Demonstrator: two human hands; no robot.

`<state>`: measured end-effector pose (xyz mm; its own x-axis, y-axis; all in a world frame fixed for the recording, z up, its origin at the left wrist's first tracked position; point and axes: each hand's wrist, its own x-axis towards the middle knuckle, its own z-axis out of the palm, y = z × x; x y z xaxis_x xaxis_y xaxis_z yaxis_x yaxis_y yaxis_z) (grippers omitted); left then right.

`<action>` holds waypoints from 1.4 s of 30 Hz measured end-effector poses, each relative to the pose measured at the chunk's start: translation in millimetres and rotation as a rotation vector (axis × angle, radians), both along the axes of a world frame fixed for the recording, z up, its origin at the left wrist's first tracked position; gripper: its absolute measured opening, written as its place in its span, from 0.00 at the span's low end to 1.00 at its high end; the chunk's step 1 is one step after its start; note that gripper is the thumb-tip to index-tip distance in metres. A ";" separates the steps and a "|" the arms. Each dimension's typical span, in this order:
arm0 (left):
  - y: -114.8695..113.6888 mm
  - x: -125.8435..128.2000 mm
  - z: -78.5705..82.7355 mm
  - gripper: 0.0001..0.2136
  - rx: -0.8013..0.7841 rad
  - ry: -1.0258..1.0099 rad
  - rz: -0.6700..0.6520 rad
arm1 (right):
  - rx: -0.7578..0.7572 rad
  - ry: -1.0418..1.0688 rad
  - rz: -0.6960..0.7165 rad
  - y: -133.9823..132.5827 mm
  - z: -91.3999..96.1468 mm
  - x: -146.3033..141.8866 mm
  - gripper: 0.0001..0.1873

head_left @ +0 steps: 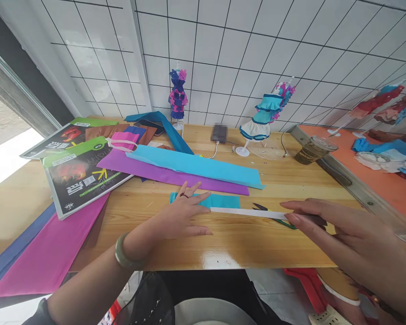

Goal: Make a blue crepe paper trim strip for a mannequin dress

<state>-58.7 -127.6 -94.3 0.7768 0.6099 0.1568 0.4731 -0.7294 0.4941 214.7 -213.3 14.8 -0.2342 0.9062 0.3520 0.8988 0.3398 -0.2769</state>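
Observation:
A short turquoise crepe-paper-like strip lies flat on the wooden table. My left hand rests on its left part, fingers spread and palm down. Between thumb and fingertips, my right hand pinches the right end of a narrow white strip. That strip runs along the turquoise piece's near edge and reaches my left fingertips. Whether it is tape or paper I cannot tell. Under the white strip, partly hidden by it and by my right hand, lie scissors with green handles.
Long light-blue and purple paper pieces lie behind my left hand. Magazines and more coloured sheets are at left. Small paper-dressed figures stand along the tiled wall. A lidded plastic cup is at back right.

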 end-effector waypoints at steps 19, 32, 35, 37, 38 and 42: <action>1.2 -0.5 4.8 0.13 -0.595 -0.447 0.302 | 0.105 -0.086 0.084 5.9 -7.1 -9.9 0.10; 4.9 -2.2 0.8 0.13 -0.993 -0.702 0.212 | 0.221 -0.152 0.113 7.1 -20.6 0.7 0.08; 5.3 -1.7 0.7 0.10 -0.876 -0.685 0.214 | 0.274 -0.148 0.151 8.2 -26.1 4.6 0.07; 5.0 -1.4 0.1 0.10 -0.742 -0.680 0.237 | 0.294 -0.162 0.155 9.0 -29.5 7.1 0.07; 4.8 -1.4 -0.5 0.09 -0.652 -0.679 0.255 | 0.304 -0.170 0.159 9.5 -31.4 8.5 0.08; 5.1 -1.7 -4.0 0.07 -0.155 -0.700 0.251 | 0.346 -0.243 0.192 12.6 -39.7 13.2 0.12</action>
<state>-60.4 -122.5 -98.3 0.3628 0.8104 0.4600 0.1543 -0.5390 0.8280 227.9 -200.7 -24.8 -0.4996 0.6774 0.5399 0.8353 0.5419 0.0930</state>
